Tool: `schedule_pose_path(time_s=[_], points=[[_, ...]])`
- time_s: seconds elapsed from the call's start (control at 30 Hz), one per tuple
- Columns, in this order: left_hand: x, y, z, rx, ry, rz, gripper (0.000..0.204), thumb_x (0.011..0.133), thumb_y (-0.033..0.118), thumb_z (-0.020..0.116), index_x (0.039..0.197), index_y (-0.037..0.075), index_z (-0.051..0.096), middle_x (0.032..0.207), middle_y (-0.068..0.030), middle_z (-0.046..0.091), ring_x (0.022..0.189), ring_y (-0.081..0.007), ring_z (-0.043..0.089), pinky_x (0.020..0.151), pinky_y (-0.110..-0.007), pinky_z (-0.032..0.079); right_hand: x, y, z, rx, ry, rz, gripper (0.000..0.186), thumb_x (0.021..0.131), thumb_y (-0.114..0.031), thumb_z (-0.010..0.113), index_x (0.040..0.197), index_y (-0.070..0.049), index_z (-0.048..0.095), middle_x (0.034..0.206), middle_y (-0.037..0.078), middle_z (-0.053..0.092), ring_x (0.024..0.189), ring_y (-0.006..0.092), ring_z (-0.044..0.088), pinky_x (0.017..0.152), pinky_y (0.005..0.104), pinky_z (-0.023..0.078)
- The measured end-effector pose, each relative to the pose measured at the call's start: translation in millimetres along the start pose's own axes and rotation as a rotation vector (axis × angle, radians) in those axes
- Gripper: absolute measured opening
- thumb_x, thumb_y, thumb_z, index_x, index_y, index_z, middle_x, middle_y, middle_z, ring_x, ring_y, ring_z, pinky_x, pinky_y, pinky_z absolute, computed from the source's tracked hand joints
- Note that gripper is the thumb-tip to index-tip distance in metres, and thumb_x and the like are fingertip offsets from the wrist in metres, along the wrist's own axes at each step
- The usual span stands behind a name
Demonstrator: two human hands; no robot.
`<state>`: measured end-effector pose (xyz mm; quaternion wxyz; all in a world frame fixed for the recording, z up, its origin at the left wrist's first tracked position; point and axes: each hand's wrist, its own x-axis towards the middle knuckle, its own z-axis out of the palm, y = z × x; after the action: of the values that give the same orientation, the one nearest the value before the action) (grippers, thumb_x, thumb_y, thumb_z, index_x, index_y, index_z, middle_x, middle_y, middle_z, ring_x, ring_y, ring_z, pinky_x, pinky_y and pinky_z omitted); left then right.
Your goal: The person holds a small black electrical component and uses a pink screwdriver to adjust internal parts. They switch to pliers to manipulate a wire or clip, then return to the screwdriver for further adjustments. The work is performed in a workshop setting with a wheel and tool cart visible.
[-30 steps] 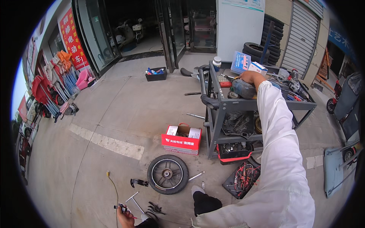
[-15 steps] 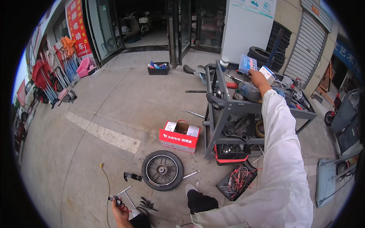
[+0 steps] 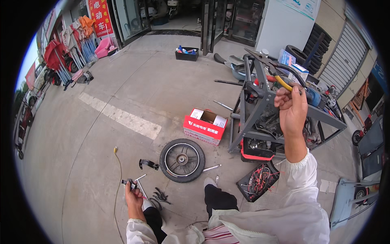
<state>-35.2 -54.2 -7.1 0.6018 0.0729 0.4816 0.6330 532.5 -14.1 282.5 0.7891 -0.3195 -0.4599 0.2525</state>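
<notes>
My right hand is raised in front of the grey tool cart. Its fingers close on one yellow-and-black handle of a pair of long-nose pliers, whose jaws point up and to the left, with the handles spread. Low on the left, my left hand grips a small dark metallic part; its exact kind is too small to tell. A black-tyred wheel lies flat on the ground between the hands. Near my left hand are a T-shaped metal tool and black levers.
A red and white carton stands beyond the wheel. Right of my foot sits a black tray of red wires. A curved black bracket and a yellow-ended cord lie leftward. A black bin of bottles is farther off.
My right hand has drawn back from the cart top toward me and now holds up the pliers. The left hand still grips the small part. The view has shifted.
</notes>
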Motion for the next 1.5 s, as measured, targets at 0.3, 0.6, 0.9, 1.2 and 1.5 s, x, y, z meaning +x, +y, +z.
schedule_pose_path(time_s=[0.3, 0.6, 0.9, 1.2, 1.5], points=[[39.1, -20.9, 60.9, -0.184, -0.174, -0.036, 0.021, 0.092, 0.034, 0.064, 0.097, 0.015, 0.057, 0.092, -0.0042, 0.067, 0.056, -0.0106, 0.048, 0.042, -0.023, 0.032, -279.9, 167.5, 196.5, 0.613, -0.175, 1.163, 0.023, 0.102, -0.025, 0.044, 0.109, -0.005, 0.054, 0.086, 0.013, 0.066, 0.072, 0.0192, 0.062, 0.063, 0.0312, 0.048], [34.2, 32.6, 44.0, -0.334, -0.191, -0.055, 0.025, 0.09, 0.036, 0.06, 0.085, 0.014, 0.049, 0.07, -0.0021, 0.059, 0.05, -0.0096, 0.046, 0.039, -0.024, 0.035, -347.0, 214.5, 260.9, 0.497, -0.432, 1.477, 0.023, 0.1, -0.02, 0.053, 0.112, -0.001, 0.056, 0.091, 0.012, 0.067, 0.075, 0.0149, 0.062, 0.064, 0.0269, 0.05], [28.0, 46.3, 33.3, -0.271, -0.076, 0.041, 0.023, 0.091, 0.033, 0.06, 0.085, 0.013, 0.051, 0.072, -0.0052, 0.062, 0.046, -0.0112, 0.046, 0.036, -0.024, 0.034, -367.3, 217.9, 288.7, -0.624, -0.868, 0.172, 0.025, 0.08, -0.025, 0.077, 0.091, -0.004, 0.066, 0.077, 0.008, 0.062, 0.063, 0.0229, 0.06, 0.059, 0.0352, 0.048], [24.0, 33.4, 47.2, -0.077, -0.021, -0.008, 0.02, 0.09, 0.03, 0.061, 0.093, 0.014, 0.05, 0.073, -0.0071, 0.064, 0.056, -0.013, 0.057, 0.036, -0.025, 0.034, -351.2, 211.1, 282.0, -0.796, -0.856, -0.035, 0.02, 0.077, -0.016, 0.076, 0.093, -0.007, 0.066, 0.096, 0.009, 0.06, 0.089, 0.0279, 0.057, 0.071, 0.0385, 0.047], [27.1, 42.0, 59.8, 0.006, -0.154, 0.122, 0.022, 0.096, 0.022, 0.055, 0.111, 0.006, 0.055, 0.077, -0.007, 0.061, 0.052, -0.0063, 0.042, 0.04, -0.018, 0.026, -326.4, 232.7, 263.6, 0.446, -0.517, 1.074, 0.017, 0.099, -0.013, 0.054, 0.106, 0.002, 0.06, 0.104, 0.011, 0.065, 0.091, 0.0197, 0.065, 0.082, 0.03, 0.051]])
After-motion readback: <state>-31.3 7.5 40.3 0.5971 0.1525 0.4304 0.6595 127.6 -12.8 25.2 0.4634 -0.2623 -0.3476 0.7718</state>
